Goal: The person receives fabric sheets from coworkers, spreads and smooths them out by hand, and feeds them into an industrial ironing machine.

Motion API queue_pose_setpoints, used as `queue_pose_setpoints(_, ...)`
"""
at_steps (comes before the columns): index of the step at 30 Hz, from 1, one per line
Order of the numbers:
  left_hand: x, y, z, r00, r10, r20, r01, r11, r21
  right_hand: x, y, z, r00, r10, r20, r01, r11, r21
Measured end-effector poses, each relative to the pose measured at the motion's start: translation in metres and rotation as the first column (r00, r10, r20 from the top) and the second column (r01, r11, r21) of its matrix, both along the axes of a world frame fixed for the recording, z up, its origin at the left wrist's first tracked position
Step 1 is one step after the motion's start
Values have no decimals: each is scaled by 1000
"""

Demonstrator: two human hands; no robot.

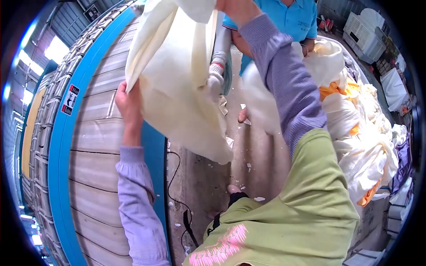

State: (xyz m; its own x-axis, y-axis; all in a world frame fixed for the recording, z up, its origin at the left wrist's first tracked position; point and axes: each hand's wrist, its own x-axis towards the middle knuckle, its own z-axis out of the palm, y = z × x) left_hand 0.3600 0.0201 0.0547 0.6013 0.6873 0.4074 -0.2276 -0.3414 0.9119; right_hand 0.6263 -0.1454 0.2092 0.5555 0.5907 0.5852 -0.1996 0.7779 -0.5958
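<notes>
A large cream cloth [177, 84] hangs in front of me, its lower end draping over the blue edge of the machine and the floor. My left hand [129, 104] is closed on the cloth's left edge, with the fingers partly behind the fabric. High at the top of the view, my right hand [239, 9] grips the cloth's upper right side, though its fingertips are partly cut off by the frame. Lilac striped sleeves cover both my forearms.
At left runs a machine with a blue frame [62, 146] and a slatted, padded belt [95, 155]. A co-worker in a blue shirt [284, 20] stands ahead, beside pale cloth. White and orange fabrics [359, 146] are heaped at right. A black cable [179, 177] and scraps lie on the floor.
</notes>
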Motion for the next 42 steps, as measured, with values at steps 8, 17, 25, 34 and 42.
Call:
queue_pose_setpoints(8,-84,-18,-43,978,66,-199,-96,985,-141,-90,-19,-151,1000,-24,14,26,989,-144)
queue_pose_setpoints(17,-173,-65,-121,944,90,-318,-178,949,-259,-254,-16,-268,972,-21,234,180,706,-685)
queue_pose_setpoints(25,-285,-106,-208,898,72,-433,-271,868,-416,-344,-81,-282,985,34,171,66,836,-545)
queue_pose_setpoints(34,-288,-189,-209,768,-90,-634,-36,982,-184,-401,-54,-229,834,48,550,75,977,-199)
queue_pose_setpoints(42,-343,-186,-199,857,260,-445,-434,831,-349,-459,-56,-266,841,540,-35,-463,684,-563)
